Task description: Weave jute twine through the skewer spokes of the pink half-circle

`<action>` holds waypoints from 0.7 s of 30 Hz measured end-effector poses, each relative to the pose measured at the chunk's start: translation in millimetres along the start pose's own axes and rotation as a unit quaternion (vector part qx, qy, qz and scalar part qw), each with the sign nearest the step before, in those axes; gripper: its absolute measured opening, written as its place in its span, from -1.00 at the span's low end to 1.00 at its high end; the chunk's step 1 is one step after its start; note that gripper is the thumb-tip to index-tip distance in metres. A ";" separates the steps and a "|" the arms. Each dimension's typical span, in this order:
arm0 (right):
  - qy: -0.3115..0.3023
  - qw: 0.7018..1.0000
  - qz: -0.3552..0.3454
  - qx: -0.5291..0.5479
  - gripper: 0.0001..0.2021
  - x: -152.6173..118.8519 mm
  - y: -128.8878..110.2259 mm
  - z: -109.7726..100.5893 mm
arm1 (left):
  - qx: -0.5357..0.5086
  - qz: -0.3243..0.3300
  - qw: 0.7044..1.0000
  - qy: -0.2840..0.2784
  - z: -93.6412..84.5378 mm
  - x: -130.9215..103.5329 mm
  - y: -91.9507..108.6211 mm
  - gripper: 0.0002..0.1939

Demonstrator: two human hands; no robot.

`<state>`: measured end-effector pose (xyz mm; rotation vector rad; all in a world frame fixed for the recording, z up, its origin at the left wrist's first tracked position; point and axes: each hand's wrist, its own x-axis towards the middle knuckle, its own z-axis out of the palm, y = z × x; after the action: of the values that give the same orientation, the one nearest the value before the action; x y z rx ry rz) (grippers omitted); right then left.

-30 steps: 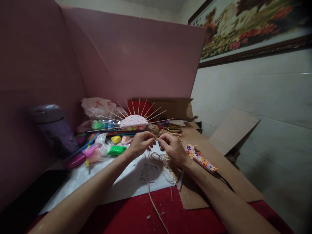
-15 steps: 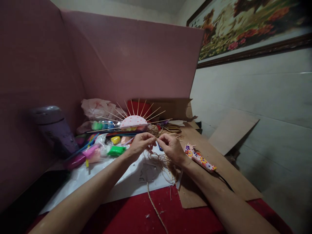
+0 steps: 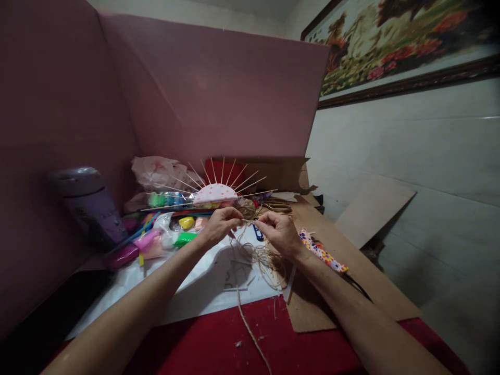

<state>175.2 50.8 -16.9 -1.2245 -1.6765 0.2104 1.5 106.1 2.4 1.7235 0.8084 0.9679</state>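
A strand of tan twine (image 3: 248,221) runs between my two hands above the table. My left hand (image 3: 223,225) pinches it between thumb and fingers, and my right hand (image 3: 279,233) pinches it a short way to the right. Loose loops of the same twine (image 3: 262,256) lie tangled below my hands, and one end (image 3: 250,329) trails toward the front edge. Behind them stands a pink dotted half-disc (image 3: 215,194) with thin sticks fanning out from its curved edge. A blue-handled tool (image 3: 258,232) lies between my hands, partly hidden.
Bagged clay packs (image 3: 185,239) lie at left, near a purple bottle (image 3: 92,208). White paper (image 3: 195,297) covers part of the red cloth (image 3: 203,349). A cardboard sheet (image 3: 351,281) at right bears a flower-patterned piece (image 3: 323,253). Pink panels (image 3: 219,99) stand behind and at left.
My hands have moved apart, my left hand slightly left and my right hand slightly right, so a short span of twine shows between them. The blue-handled tool is more exposed.
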 end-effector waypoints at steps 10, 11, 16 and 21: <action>-0.003 0.997 -0.043 -0.063 -0.85 -3.9 -8.3 -1.7 | 0.076 0.061 0.994 -0.045 8.7 3.1 -9.8 -0.76; -0.002 0.996 -0.047 -0.077 -0.85 -4.2 -8.3 -2.2 | 0.062 0.049 0.996 -0.048 8.8 3.6 -11.8 -0.78; -0.004 0.991 -0.065 -0.121 -0.85 -4.7 -4.6 -3.3 | 0.025 0.005 0.998 -0.060 7.2 3.1 -13.7 -0.78; -0.022 0.991 -0.064 -0.119 -0.86 -3.9 -0.6 -2.1 | -0.066 -0.022 0.997 -0.046 5.1 0.5 -12.3 -0.70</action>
<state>176.4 46.6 -17.9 -1.2882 -1.8519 -0.0420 5.2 108.2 -10.2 1.6185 0.7036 0.8863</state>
